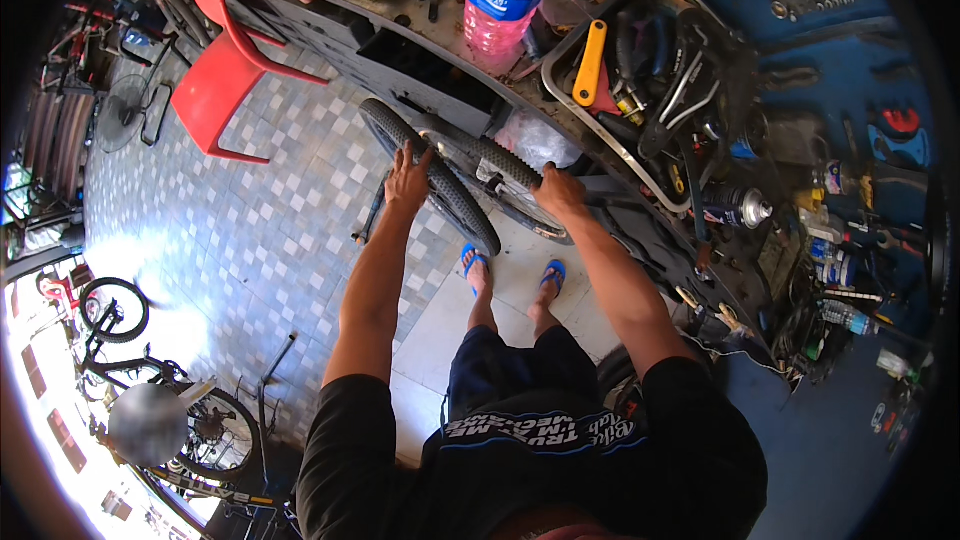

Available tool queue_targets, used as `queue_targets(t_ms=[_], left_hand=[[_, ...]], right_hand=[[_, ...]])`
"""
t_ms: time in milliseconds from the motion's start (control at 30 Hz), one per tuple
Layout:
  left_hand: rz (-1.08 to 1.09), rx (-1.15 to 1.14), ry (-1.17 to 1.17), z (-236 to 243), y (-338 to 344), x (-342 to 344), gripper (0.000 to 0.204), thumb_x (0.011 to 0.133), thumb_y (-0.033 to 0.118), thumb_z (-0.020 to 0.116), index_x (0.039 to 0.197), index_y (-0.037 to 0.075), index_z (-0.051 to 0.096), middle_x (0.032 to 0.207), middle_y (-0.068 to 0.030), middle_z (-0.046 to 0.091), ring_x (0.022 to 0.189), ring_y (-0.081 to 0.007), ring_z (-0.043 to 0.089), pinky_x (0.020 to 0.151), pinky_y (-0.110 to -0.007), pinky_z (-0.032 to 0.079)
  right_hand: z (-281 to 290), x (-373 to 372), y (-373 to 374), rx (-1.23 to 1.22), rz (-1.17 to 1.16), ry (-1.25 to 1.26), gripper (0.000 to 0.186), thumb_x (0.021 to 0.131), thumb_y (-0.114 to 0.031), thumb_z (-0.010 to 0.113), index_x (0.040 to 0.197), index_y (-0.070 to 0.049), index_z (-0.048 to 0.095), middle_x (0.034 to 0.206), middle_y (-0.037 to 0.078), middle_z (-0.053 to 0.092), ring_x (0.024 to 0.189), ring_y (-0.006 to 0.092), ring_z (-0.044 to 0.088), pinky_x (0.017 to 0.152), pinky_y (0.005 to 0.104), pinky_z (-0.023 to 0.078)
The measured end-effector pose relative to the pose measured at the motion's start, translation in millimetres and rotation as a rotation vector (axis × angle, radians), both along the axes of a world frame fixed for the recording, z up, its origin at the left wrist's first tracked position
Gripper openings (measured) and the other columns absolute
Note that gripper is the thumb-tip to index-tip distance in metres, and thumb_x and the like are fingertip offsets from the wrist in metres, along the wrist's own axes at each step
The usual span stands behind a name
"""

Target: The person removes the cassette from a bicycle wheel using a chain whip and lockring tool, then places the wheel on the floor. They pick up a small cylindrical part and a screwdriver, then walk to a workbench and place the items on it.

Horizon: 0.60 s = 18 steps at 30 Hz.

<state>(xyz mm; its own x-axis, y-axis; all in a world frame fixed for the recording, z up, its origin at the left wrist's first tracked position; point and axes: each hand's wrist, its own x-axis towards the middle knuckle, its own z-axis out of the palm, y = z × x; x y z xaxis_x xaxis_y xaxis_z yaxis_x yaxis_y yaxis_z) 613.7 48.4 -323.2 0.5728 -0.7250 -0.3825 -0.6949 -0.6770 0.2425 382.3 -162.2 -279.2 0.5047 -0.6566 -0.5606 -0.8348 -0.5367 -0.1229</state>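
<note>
My left hand [408,174] is closed on a black knobby bicycle tyre [462,203], held upright at a slant in front of me. My right hand [556,190] grips another knobby-tyred wheel [505,161] just beside it, its rim and hub partly hidden by the first tyre. A clear plastic bag [540,140] lies behind the wheels, low in the workbench. A dark rod-like object [372,210] is to the left of the tyre. My feet in blue flip-flops stand on pale tiles below.
A cluttered workbench [400,50] with a pink-liquid jug [500,25], tools and a spray can [735,206] runs along the front and right, below a blue tool board [840,80]. A red chair [215,95], fan [125,110] and bicycles [115,310] stand on the left.
</note>
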Motion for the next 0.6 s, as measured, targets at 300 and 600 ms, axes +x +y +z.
queue_targets(t_ms=[300, 600], left_hand=[[0.291, -0.189, 0.199, -10, 21, -68, 0.072, 0.092, 0.021, 0.067, 0.157, 0.024, 0.037, 0.164, -0.0230, 0.031, 0.132, -0.0485, 0.054, 0.097, -0.056, 0.054], [0.033, -0.194, 0.452, -45, 101, -273, 0.052, 0.084, 0.021, 0.077, 0.129, -0.001, 0.061, 0.124, -0.0260, 0.066, 0.125, -0.0448, 0.055, 0.107, -0.050, 0.046]], right_hand=[[-22, -133, 20, 0.097, 0.012, -0.400, 0.042, 0.085, -0.018, 0.076, 0.122, -0.008, 0.060, 0.104, 0.017, 0.069, 0.099, 0.0329, 0.069, 0.088, 0.0449, 0.055], [40, -288, 29, 0.320, -0.179, -0.660, 0.029, 0.089, 0.001, 0.063, 0.117, -0.003, 0.064, 0.098, 0.013, 0.071, 0.090, 0.0277, 0.071, 0.084, 0.0374, 0.056]])
